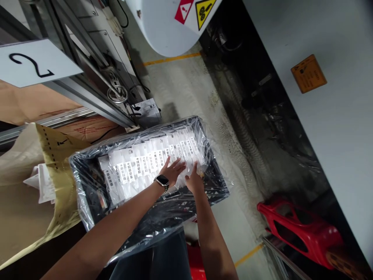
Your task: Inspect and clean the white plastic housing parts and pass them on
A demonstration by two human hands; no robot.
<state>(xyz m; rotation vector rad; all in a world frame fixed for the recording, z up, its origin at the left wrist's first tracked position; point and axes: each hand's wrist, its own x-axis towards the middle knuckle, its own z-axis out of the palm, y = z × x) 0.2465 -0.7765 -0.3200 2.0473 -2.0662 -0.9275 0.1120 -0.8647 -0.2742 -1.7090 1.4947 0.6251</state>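
A row of white packets with dark printed squares stands on edge, overlapping, inside a black crate lined with clear plastic film. Across the tops of the packets at the right of the row lies my left hand, fingers spread, a watch on its wrist. My right hand is just beside it at the row's right end. Its index finger is stretched against a packet and its thumb stands apart; its other fingers are partly hidden. I see nothing held in either hand.
Left of the crate is an opened brown paper sack with white pieces inside. A metal frame with a numbered sign rises at upper left. A white machine part overhangs the floor. A red plastic stool lies at lower right.
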